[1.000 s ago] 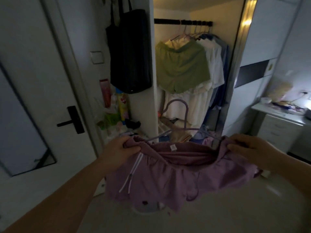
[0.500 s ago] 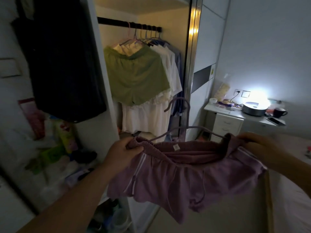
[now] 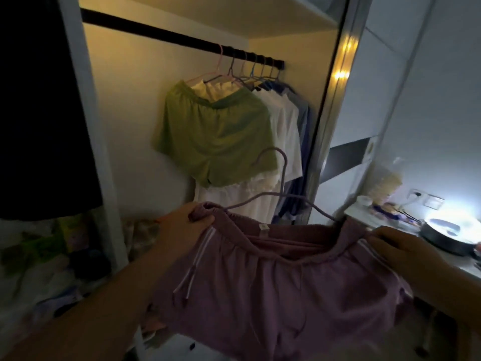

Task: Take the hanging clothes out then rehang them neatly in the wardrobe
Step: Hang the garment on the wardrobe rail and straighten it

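I hold purple shorts (image 3: 281, 287) stretched out on a purple hanger (image 3: 279, 183), low in front of the open wardrobe. My left hand (image 3: 182, 227) grips the waistband's left end and my right hand (image 3: 400, 248) grips its right end. The hanger's hook stands up above the waistband. Above, a black rail (image 3: 161, 35) crosses the wardrobe. Green shorts (image 3: 216, 136), white tops (image 3: 283, 126) and blue garments (image 3: 302, 118) hang bunched at the rail's right end. The rail's left stretch is bare.
A dark garment (image 3: 44, 105) hangs at the left, in front of the wardrobe's white side panel (image 3: 86, 121). Cluttered items lie low at the left. The sliding door's frame (image 3: 335, 100) stands right of the clothes, and a desk (image 3: 364, 214) with a lit lamp stands beyond.
The view has turned right and closed in on the wardrobe; the rail and hanging clothes now look larger. Both hands keep holding the purple shorts on the hanger.
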